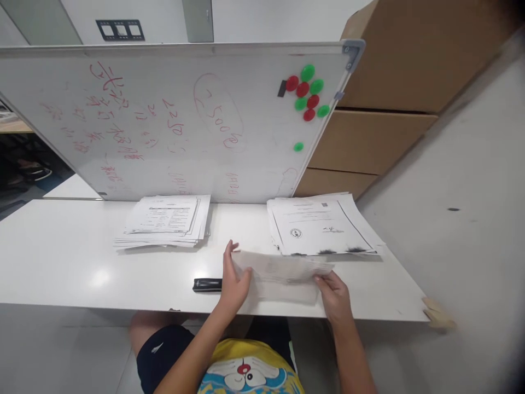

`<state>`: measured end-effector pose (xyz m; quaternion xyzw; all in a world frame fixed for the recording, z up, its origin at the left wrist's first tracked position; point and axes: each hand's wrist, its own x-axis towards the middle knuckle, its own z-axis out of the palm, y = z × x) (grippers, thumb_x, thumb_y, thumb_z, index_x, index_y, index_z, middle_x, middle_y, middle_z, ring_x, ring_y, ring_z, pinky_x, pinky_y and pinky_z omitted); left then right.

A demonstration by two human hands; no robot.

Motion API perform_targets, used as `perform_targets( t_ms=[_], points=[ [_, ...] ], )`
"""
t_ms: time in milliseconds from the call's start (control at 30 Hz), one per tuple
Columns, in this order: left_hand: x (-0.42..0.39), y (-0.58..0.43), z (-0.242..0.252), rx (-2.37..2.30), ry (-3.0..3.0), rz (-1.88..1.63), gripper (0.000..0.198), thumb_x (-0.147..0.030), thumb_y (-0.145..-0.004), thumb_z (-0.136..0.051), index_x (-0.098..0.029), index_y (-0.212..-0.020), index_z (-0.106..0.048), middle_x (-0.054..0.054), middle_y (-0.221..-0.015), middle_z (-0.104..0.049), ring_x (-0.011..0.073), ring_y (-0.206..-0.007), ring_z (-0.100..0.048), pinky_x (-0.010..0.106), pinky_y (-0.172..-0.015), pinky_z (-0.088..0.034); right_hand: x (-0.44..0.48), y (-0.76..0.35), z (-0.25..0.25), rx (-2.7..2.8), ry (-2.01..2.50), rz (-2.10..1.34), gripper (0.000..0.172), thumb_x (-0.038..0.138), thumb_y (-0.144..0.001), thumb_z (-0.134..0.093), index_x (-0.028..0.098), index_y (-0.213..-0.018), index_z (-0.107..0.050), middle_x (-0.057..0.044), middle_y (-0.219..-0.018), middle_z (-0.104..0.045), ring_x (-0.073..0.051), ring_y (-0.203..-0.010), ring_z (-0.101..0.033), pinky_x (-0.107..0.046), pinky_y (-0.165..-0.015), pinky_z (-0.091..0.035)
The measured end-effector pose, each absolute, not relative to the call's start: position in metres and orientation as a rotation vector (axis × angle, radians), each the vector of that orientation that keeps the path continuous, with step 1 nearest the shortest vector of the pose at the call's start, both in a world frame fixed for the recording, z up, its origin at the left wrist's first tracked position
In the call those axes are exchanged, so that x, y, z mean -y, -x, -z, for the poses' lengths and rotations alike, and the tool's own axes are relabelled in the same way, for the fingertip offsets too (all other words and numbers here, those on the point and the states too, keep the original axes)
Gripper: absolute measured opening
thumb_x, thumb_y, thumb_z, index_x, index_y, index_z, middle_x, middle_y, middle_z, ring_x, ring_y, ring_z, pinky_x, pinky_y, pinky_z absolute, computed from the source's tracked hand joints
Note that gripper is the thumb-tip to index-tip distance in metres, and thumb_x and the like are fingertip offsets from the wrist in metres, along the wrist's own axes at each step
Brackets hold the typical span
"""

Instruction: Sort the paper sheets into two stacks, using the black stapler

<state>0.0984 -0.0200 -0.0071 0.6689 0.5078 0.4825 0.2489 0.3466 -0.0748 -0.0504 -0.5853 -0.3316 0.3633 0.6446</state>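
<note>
Head view, boxes: cardboard boxes point(381, 142) stacked behind the whiteboard point(254, 60); contents hidden.
Paper: a thin sheaf point(283, 273), over the worktop point(53, 262) near its front edge.
Left hand point(235, 284): fingers holding the sheaf's left end, just beside a black tool point(207, 284).
Right hand point(334, 295): fingers pinching its right end.
Room: gap between left stack point(164, 221) and right stack point(324, 224); worktop extends farther left.
</note>
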Motion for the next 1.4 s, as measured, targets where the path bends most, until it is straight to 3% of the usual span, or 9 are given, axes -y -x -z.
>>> perform_targets(
  t_ms=[133, 267, 433, 633, 800, 867, 967, 1400],
  points=[
    [0.025, -0.118, 0.011, -1.049, -1.735, -1.253, 0.049, -0.014, -0.086, -0.043, -0.024, -0.134, -0.035, 0.007, -0.101, -0.058, 0.0185, -0.095, -0.058, 0.038, -0.088, -0.047, 0.077, -0.362, 0.049, 0.782, 1.228, -0.623, 0.032, 0.034, -0.067, -0.073, 0.024, -0.095, -0.062, -0.002, -0.080, -0.066, -0.022, -0.079, -0.062, -0.039, -0.080, -0.048],
    [0.041, -0.132, 0.019, -0.958, -1.751, -1.271, 0.047, -0.007, -0.078, -0.042, -0.024, -0.122, -0.047, 0.006, -0.095, -0.059, 0.0185, -0.092, -0.058, 0.037, -0.087, -0.048, 0.084, -0.353, 0.060, 0.802, 1.140, -0.562, 0.031, 0.031, -0.071, -0.070, 0.024, -0.098, -0.058, -0.002, -0.080, -0.061, -0.022, -0.083, -0.060, -0.041, -0.084, -0.046],
    [0.044, -0.142, 0.010, -0.909, -1.684, -1.157, 0.033, -0.008, -0.078, -0.043, -0.023, -0.102, -0.060, 0.005, -0.090, -0.062, 0.0182, -0.089, -0.060, 0.036, -0.084, -0.049, 0.093, -0.351, 0.071, 0.765, 1.358, -0.525, 0.027, 0.042, -0.075, -0.067, 0.022, -0.093, -0.060, -0.006, -0.089, -0.064, -0.025, -0.090, -0.062, -0.042, -0.087, -0.046],
    [0.040, -0.105, -0.011, -1.001, -1.558, -1.047, 0.029, -0.017, -0.083, -0.046, -0.020, -0.109, -0.058, 0.006, -0.097, -0.065, 0.0190, -0.096, -0.061, 0.036, -0.088, -0.047, 0.104, -0.378, 0.065, 0.640, 1.566, -0.716, 0.046, 0.054, -0.064, -0.073, 0.018, -0.091, -0.069, -0.009, -0.090, -0.074, -0.030, -0.090, -0.066, -0.044, -0.084, -0.049],
    [0.038, -0.042, -0.019, -1.260, -2.172, -0.811, 0.033, -0.022, -0.085, -0.048, -0.023, -0.117, -0.057, 0.008, -0.117, -0.061, 0.0256, -0.113, -0.052, 0.041, -0.094, -0.043, 0.112, -0.373, 0.059, 0.774, 1.480, -1.166, 0.048, 0.049, -0.065, -0.077, 0.021, -0.104, -0.069, -0.009, -0.103, -0.074, -0.029, -0.092, -0.068, -0.042, -0.082, -0.053],
    [0.032, -0.027, -0.010, -1.382, -2.355, -0.594, 0.035, -0.027, -0.085, -0.051, -0.021, -0.119, -0.056, 0.009, -0.115, -0.062, 0.0277, -0.108, -0.054, 0.043, -0.091, -0.043, 0.111, -0.360, 0.058, 0.805, 1.469, -1.244, 0.051, 0.050, -0.066, -0.077, 0.021, -0.107, -0.068, -0.010, -0.105, -0.074, -0.030, -0.092, -0.069, -0.043, -0.081, -0.054],
    [0.024, -0.018, 0.010, -1.413, -2.449, -0.403, 0.027, -0.032, -0.091, -0.045, -0.019, -0.109, -0.059, 0.008, -0.100, -0.065, 0.0245, -0.092, -0.059, 0.039, -0.080, -0.044, 0.108, -0.341, 0.061, 0.856, 1.453, -1.299, 0.054, 0.051, -0.064, -0.077, 0.021, -0.108, -0.068, -0.010, -0.107, -0.073, -0.031, -0.095, -0.068, -0.044, -0.082, -0.055],
    [0.018, -0.011, 0.035, -1.377, -2.571, -0.463, 0.022, -0.035, -0.095, -0.044, -0.019, -0.106, -0.056, 0.006, -0.100, -0.065, 0.0225, -0.091, -0.058, 0.036, -0.074, -0.040, 0.103, -0.326, 0.055, 1.035, 1.504, -1.317, 0.061, 0.055, -0.067, -0.074, 0.021, -0.117, -0.064, -0.012, -0.118, -0.068, -0.032, -0.102, -0.066, -0.047, -0.088, -0.053]
  ],
)
